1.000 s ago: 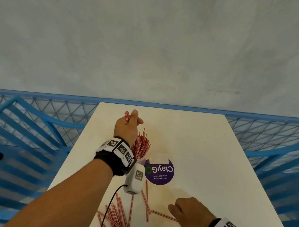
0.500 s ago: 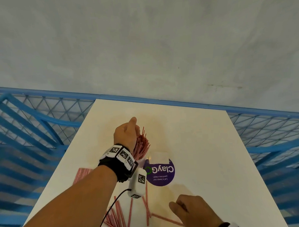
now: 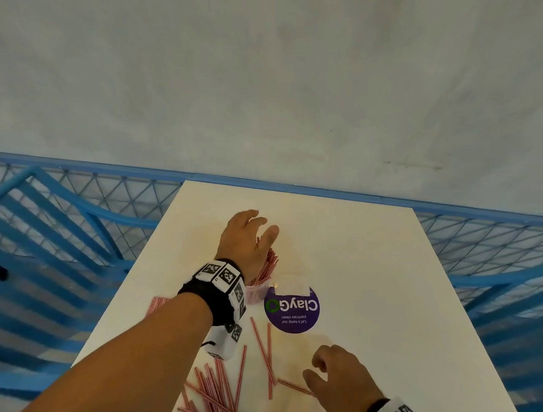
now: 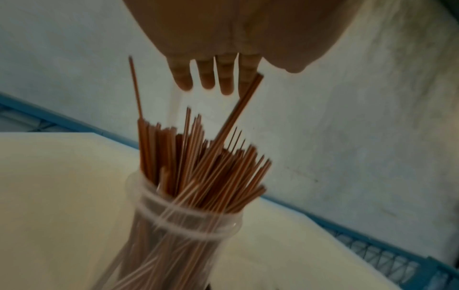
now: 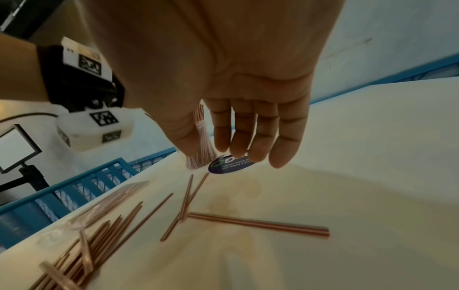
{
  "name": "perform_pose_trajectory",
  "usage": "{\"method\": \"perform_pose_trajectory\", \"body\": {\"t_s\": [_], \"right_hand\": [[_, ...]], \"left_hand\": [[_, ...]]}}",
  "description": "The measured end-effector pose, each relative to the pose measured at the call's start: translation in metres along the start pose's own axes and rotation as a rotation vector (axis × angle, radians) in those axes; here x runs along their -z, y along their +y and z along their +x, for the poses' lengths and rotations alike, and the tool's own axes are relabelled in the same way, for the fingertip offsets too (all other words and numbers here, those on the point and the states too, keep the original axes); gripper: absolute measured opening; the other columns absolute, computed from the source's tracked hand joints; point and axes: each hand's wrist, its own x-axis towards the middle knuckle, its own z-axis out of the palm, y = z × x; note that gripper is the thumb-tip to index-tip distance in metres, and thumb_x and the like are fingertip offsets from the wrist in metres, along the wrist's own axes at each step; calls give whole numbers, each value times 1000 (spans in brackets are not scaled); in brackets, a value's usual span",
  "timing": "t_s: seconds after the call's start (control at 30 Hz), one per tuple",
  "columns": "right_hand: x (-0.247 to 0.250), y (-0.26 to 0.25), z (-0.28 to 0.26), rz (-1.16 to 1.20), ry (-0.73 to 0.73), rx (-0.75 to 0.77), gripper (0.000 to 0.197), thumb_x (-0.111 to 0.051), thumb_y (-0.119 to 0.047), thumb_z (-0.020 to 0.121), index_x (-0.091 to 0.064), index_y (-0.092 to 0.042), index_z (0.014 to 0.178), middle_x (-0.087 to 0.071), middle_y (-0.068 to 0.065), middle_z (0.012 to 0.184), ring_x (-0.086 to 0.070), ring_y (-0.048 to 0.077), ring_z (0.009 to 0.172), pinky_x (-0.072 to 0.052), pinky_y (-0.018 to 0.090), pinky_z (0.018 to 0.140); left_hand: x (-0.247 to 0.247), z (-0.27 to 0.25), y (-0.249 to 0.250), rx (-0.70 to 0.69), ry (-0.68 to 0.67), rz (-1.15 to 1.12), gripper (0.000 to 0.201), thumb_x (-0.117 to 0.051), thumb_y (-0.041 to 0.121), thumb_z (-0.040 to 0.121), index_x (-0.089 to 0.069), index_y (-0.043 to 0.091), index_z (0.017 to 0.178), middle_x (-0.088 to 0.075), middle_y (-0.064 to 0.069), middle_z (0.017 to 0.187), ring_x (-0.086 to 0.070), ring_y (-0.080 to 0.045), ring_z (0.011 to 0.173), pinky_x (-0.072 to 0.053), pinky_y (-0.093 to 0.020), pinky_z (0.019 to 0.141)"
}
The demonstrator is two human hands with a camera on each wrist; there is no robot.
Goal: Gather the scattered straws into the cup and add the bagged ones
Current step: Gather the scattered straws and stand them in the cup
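We are reaching our left arm forward, a black band with white marker blocks strapped round the wrist. Our left hand point(image 3: 245, 238) is hanging palm down with its fingers point(image 4: 226, 78) spread and straight, holding nothing. Our right hand point(image 3: 337, 379) is hovering low and nearer to us, its fingers point(image 5: 250, 135) loosely bent downward, gripping nothing.

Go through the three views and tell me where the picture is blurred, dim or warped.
Head view: evenly lit, wide-angle bend in the blue railing, slight softness on the left hand. Left wrist view: dim, with motion blur on the straws and the clear cup. Right wrist view: the right hand looms large and shaded; the loose straws at the lower edge are smeared.
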Motion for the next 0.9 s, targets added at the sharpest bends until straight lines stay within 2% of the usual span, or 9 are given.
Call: {"method": "perform_pose_trajectory", "body": {"t_s": [0.1,0.17,0.23,0.37,0.43,0.57,0.67,0.77,0.9], "right_hand": [[-7,-3,-4,-46,-28,-1,34,-52,-49,89,-51,-25,113,-52,-7,116,-50,8,101,-42,20,91],[-14,-9,-7,-70,-50,-2,35,-53,-49,88,-50,-24,113,-52,-6,115,-49,9,99,-42,20,89],[-23,-13,-10,-83,-67,-10,34,-52,-49,88,-50,-25,112,-53,-5,113,-50,11,99,-44,23,88],[-37,-17,-16,-115,-118,-3,37,-50,-50,88,-50,-23,114,-53,-2,116,-53,16,105,-45,28,91],[-42,-19,-19,-112,-132,-10,37,-51,-49,87,-51,-23,113,-54,-2,117,-54,17,105,-46,29,91],[-50,-21,-23,-135,-143,-24,37,-51,-50,87,-51,-23,112,-55,-1,119,-55,19,106,-47,31,91],[-54,-21,-24,-169,-147,-27,40,-50,-49,88,-51,-20,116,-55,1,121,-56,20,107,-46,31,89],[-55,-20,-26,-173,-141,-28,40,-50,-47,88,-52,-19,116,-57,1,118,-57,20,104,-47,30,87],[-55,-15,-28,-168,-145,-32,38,-51,-47,87,-53,-19,114,-58,-1,115,-57,19,102,-48,31,87]], "left_hand": [[21,-17,16,-63,213,-65,38,-47,37,96,-58,14,124,-44,-1,139,-35,-16,131,-32,-33,108],[33,-38,23,-52,302,-82,27,-52,32,94,-61,16,114,-51,2,123,-47,-12,112,-37,-22,91],[39,-68,25,24,296,-94,15,-54,31,93,-61,20,99,-56,8,102,-53,-6,85,-40,-20,74],[21,-133,4,261,73,-19,20,-53,37,92,-58,22,80,-60,7,76,-57,-11,70,-48,-23,63],[6,-162,-11,419,-140,140,28,-48,45,91,-57,20,83,-62,2,82,-59,-18,77,-52,-32,72],[-14,-207,-30,644,-473,392,58,-40,63,88,-63,13,106,-65,-5,109,-63,-25,99,-50,-32,84],[-20,-224,-32,652,-535,462,64,-37,73,83,-67,17,95,-68,-3,104,-64,-23,96,-49,-29,79],[-28,-230,-29,670,-530,465,61,-40,76,80,-58,19,83,-66,-3,96,-62,-22,88,-46,-27,71],[-34,-223,-22,706,-486,390,53,-53,63,83,-65,13,96,-67,-4,100,-64,-23,91,-46,-26,69]]}}
